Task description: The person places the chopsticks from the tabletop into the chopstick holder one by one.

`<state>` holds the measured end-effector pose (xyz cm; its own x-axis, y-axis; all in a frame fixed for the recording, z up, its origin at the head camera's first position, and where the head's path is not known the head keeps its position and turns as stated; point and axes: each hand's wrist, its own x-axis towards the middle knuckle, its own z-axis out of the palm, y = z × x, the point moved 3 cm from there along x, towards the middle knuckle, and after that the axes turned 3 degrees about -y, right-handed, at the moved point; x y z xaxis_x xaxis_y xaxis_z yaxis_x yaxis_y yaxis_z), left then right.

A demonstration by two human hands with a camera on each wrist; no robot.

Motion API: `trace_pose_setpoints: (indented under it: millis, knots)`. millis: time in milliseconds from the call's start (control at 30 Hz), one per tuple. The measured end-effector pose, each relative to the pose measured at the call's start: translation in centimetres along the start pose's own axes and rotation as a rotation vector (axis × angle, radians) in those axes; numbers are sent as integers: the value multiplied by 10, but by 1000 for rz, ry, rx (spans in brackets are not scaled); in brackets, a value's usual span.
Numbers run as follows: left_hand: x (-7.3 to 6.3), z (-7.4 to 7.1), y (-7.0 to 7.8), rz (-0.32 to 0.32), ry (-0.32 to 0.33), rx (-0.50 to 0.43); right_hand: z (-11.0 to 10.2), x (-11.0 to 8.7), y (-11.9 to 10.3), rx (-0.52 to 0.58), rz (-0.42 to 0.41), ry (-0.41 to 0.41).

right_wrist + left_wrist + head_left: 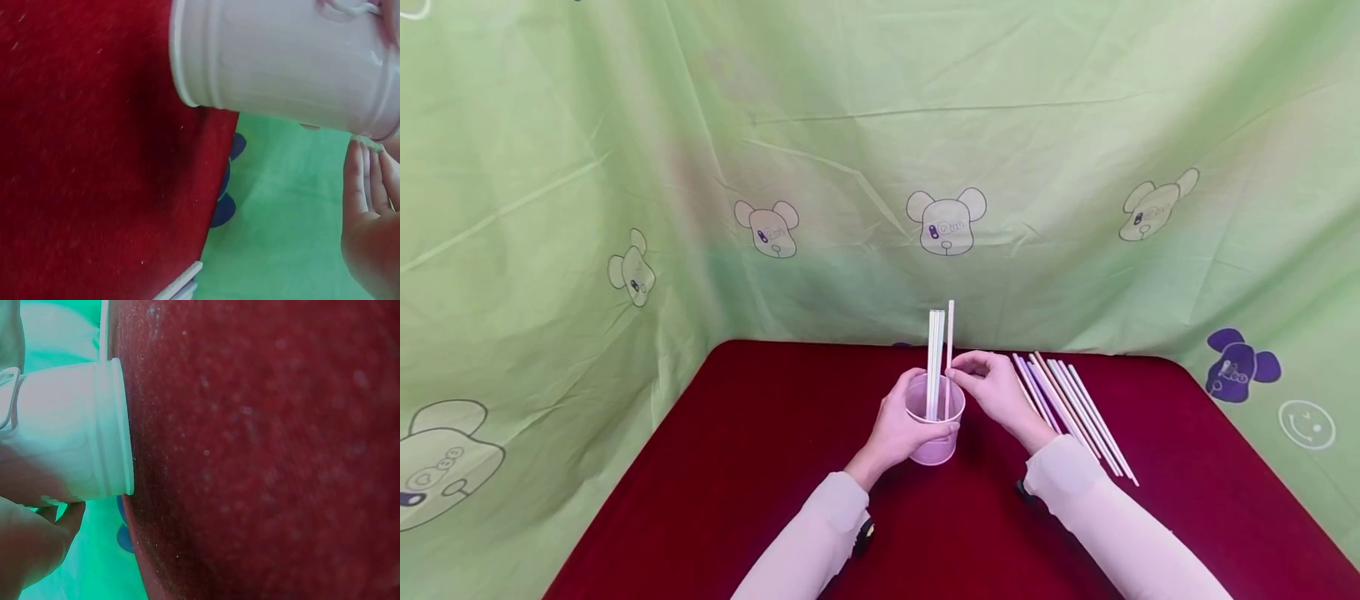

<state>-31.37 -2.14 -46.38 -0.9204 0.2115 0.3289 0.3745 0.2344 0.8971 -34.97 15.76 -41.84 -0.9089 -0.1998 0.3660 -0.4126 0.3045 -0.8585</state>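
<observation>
A small pale pink bucket stands upright on the red cloth, its side and wire handle showing in the left wrist view. My left hand grips it from the left, thumb across the near side. Several thin whitish sticks stand together inside. With thumb and forefinger, my right hand pinches a pale pink stick, upright at the bucket's right inner side. Its lower end is inside the bucket; whether it touches the bottom is hidden. The right wrist view shows the bucket beside the right hand's fingers.
Right of the bucket, several loose sticks in white, pinkish and purple lie side by side on the red-covered table. Green curtain with bear-face prints hangs behind the table and along its sides.
</observation>
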Motion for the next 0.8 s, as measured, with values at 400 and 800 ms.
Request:
trace_pose_setpoints:
  millis: [400, 800]
  knots:
    - [-1, 0, 1, 3, 8, 15, 2, -5, 1, -74, -10, -80]
    - [-1, -3, 6, -23, -5, -23, -38, -9, -5, -207, 5, -46]
